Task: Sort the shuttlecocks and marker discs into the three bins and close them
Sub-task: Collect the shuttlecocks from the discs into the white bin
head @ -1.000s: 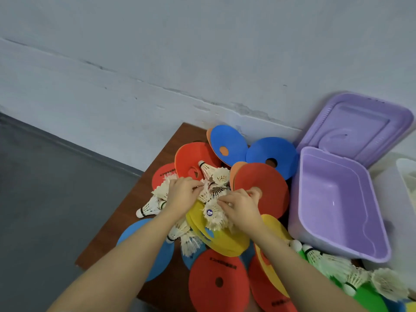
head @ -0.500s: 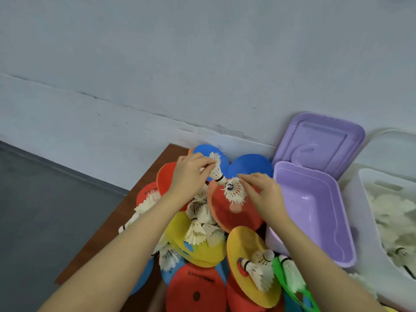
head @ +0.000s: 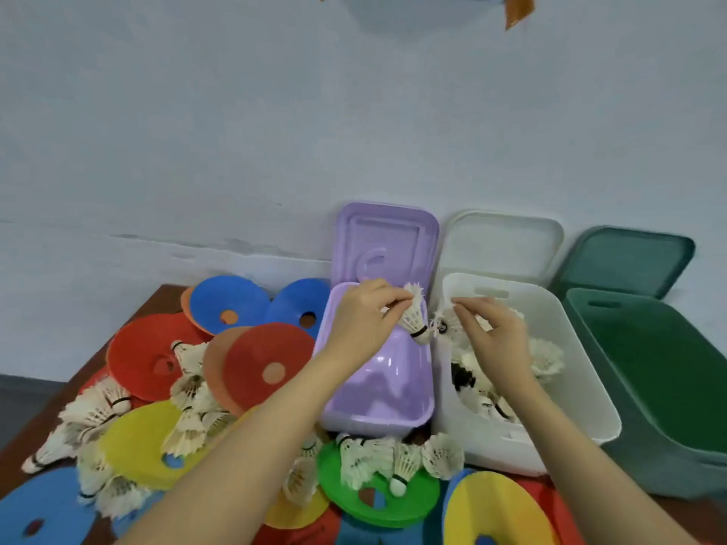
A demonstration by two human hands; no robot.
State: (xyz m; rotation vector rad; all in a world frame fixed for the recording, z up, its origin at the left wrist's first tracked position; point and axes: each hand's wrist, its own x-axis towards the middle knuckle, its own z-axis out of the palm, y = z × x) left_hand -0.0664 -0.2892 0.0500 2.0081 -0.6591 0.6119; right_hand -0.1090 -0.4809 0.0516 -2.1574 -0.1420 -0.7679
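1. Behind everything stands a pale blue-white wall (head: 236, 131), and below it a brown table (head: 165, 297) carries the whole scene.
2. 3 open bins stand in a row against the wall: a purple bin (head: 377, 420), a white bin (head: 550, 316) and a green bin (head: 637, 348), each with its lid tilted up behind it.
3. The left hand (head: 362, 324) is over the purple bin, and its thumb and fingers pinch a shuttlecock (head: 413, 318) by the feathers, with the cork end pointing down.
4. The right hand (head: 495, 336) is over the white bin; its fingertips pinch a second shuttlecock (head: 442, 322), which is blurred.
5. The 2 held shuttlecocks are just beside each other, over the border between the purple bin and the white bin.
6. Under the right fingers, the white bin holds many shuttlecocks (head: 547, 356).
7. Left of and below the left fingers, marker discs (head: 263, 367) in red, blue, yellow and green lie on the table, with loose shuttlecocks (head: 189, 430) among them.
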